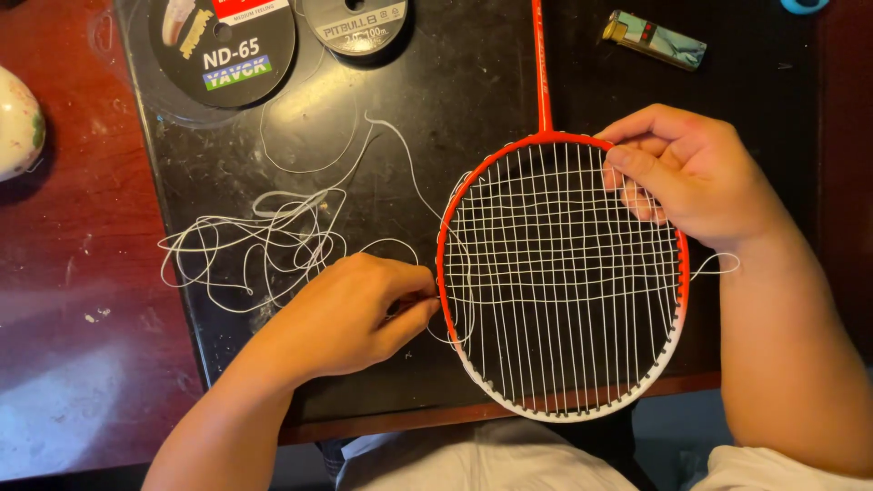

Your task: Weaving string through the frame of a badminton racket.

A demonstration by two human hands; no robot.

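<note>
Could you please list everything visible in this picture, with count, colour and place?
badminton racket: one, red and white frame, partly strung, on the black mat at centre right
loose string: one tangle, white, on the mat left of the racket
string reels: two, black, at the top edge
lighter: one, greenish, top right
black mat: one, over the table
wooden table: one, reddish brown, underneath
rounded object: one, pale and speckled, left edge
left hand: pinching string at the racket's left rim
right hand: gripping the frame's upper right, fingers in the strings
</note>
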